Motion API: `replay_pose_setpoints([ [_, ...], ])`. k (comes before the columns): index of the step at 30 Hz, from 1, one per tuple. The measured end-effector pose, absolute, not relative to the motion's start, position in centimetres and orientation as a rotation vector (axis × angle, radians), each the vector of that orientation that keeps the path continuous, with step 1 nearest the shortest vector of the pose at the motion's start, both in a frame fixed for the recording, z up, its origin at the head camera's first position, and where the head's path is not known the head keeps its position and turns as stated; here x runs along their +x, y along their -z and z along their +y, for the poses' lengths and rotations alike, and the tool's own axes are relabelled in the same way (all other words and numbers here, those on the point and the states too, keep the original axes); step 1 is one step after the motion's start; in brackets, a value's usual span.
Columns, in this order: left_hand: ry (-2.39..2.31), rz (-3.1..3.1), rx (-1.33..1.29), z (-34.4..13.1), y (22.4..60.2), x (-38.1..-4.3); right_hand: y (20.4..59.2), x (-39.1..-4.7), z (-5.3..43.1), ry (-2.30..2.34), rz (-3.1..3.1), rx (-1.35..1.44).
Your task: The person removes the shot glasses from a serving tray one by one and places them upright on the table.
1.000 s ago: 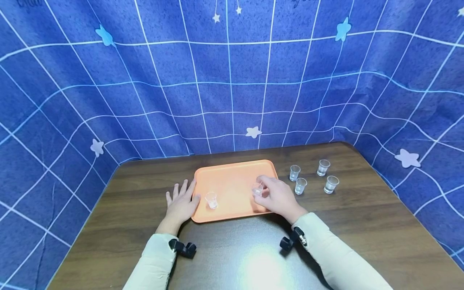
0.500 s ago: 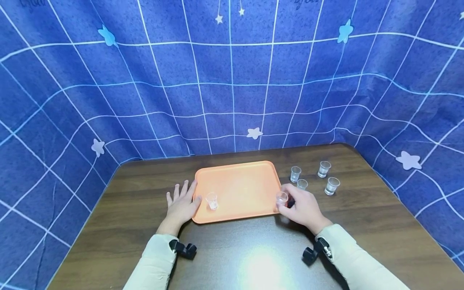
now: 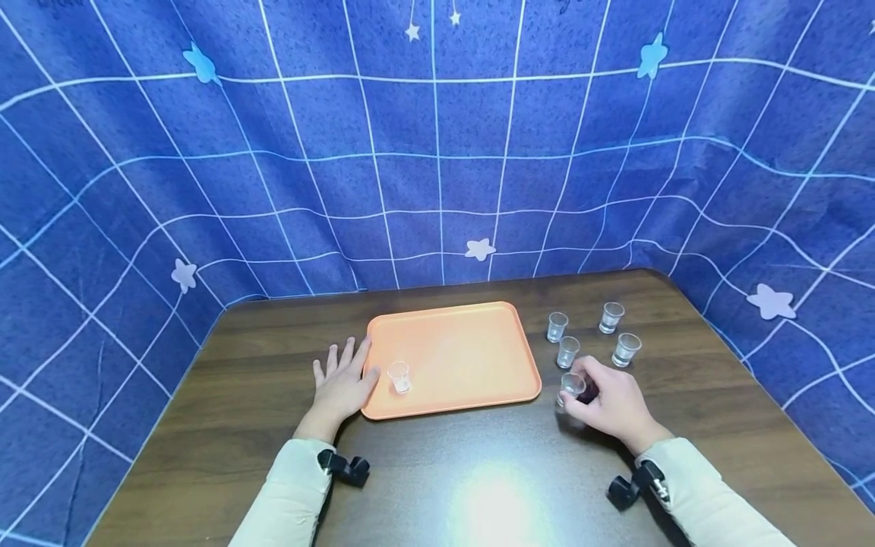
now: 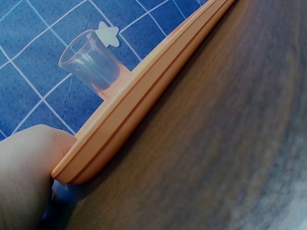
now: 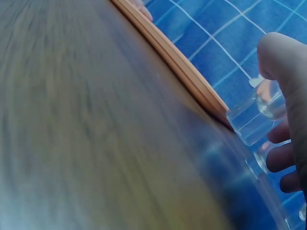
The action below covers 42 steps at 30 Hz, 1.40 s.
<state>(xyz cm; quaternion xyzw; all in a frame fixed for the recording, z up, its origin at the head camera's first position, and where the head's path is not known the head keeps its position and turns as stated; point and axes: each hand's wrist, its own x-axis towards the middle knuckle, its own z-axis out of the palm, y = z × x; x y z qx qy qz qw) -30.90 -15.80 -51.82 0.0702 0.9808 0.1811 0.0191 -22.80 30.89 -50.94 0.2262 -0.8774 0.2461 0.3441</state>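
Note:
An orange tray (image 3: pixel 451 353) lies on the wooden table. My left hand (image 3: pixel 342 387) rests at its left end, fingers spread and straight, thumb over the rim. Just right of that thumb, a clear shot glass (image 3: pixel 399 377) stands upright on the tray; the left wrist view also has this glass (image 4: pixel 93 64). Off the tray's right end, my right hand (image 3: pixel 611 403) pinches another clear shot glass (image 3: pixel 569 390) between thumb and fingers, low at the table. In the right wrist view the held glass (image 5: pixel 252 122) is partly covered by the hand; whether its base touches the table I cannot tell.
Several more shot glasses stand at the table's right, including a near one (image 3: pixel 567 352) close behind my right hand, a back one (image 3: pixel 557 327) and a right one (image 3: pixel 626 349). A blue star-patterned curtain (image 3: pixel 437 182) surrounds the wooden table (image 3: pixel 273 365).
My right hand has carried the shot glass from above the tray's right part rightward, past its edge, to beside the other glasses. My left hand and the tray stay in place.

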Motion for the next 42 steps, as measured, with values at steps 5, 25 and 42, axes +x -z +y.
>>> replay_pose_setpoints([
  [5, -0.561, 3.049, 0.215, -16.0, 52.0, -31.0, 51.1, -22.4, 31.8, -0.617, -2.346, 0.579],
  [25, -0.572, 3.054, 0.213, -15.7, 52.0, -30.9, 51.3, -21.1, 36.4, -0.603, -2.411, 0.452],
  [42, -0.597, 3.067, 0.218, -15.7, 51.9, -30.7, 51.2, -20.5, 39.9, -0.602, -2.483, 0.324],
])
